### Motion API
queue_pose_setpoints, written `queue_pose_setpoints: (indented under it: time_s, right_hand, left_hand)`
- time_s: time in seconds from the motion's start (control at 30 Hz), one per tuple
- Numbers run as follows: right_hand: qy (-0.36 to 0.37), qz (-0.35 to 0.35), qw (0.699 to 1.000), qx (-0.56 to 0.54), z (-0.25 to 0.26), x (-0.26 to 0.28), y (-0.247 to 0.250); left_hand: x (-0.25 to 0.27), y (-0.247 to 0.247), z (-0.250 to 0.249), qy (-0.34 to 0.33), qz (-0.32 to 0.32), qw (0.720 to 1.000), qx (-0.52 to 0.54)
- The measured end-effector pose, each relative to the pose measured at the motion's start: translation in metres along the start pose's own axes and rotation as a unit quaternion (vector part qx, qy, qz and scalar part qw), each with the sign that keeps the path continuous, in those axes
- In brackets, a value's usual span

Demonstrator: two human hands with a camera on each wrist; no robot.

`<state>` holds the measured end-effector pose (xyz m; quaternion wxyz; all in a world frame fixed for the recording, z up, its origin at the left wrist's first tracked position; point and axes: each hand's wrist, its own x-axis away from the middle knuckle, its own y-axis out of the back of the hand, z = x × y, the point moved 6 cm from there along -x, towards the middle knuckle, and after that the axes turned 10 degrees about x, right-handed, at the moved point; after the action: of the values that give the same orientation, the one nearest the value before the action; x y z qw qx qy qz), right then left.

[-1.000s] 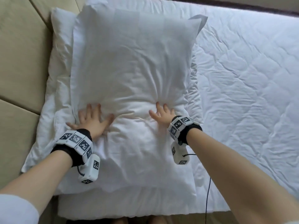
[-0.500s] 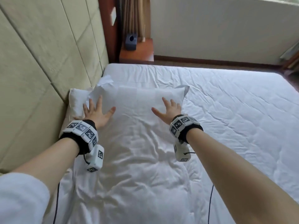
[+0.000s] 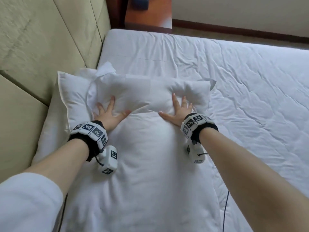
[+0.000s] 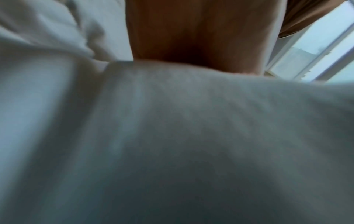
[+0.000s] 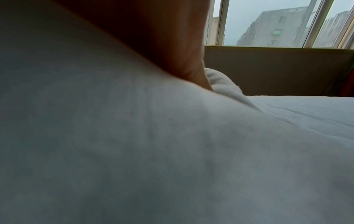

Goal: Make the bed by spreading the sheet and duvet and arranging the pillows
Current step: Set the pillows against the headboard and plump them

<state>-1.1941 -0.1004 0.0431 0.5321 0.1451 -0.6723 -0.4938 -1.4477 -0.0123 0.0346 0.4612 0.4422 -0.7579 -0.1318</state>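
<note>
A white top pillow (image 3: 147,148) lies lengthwise on a second white pillow (image 3: 73,91) beside the headboard. Both my hands press flat on its far half with fingers spread. My left hand (image 3: 108,113) sits near its left edge, my right hand (image 3: 177,109) near its right side, and the pillow's far end bulges up beyond the fingers. The white duvet (image 3: 250,91) covers the bed to the right, wrinkled. In the wrist views my left palm (image 4: 191,34) and my right palm (image 5: 168,37) rest on blurred white pillow fabric (image 4: 172,136).
A padded beige headboard (image 3: 41,47) runs along the left. A wooden nightstand (image 3: 148,15) stands beyond the bed's far corner, with a white wall and dark skirting behind. A window (image 5: 277,22) shows in the right wrist view. A black cable (image 3: 224,213) hangs by my right forearm.
Both hands slid from the pillow's middle toward its far end, still flat and spread. The filling now bunches up ahead of the fingers. My head view first rose, then dipped back.
</note>
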Motion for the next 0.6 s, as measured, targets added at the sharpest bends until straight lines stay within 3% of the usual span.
queue_pose_setpoints:
  time_s: [0.27, 0.6]
  right_hand:
    - [-0.002, 0.047, 0.999, -0.011, 0.006, -0.04, -0.04]
    - [0.013, 0.008, 1.0, -0.016, 0.001, -0.001, -0.018]
  left_hand:
    - [-0.042, -0.032, 0.025, 0.019, 0.04, 0.999, 0.013]
    - [-0.009, -0.01, 0.016, 0.004, 0.023, 1.0, 0.0]
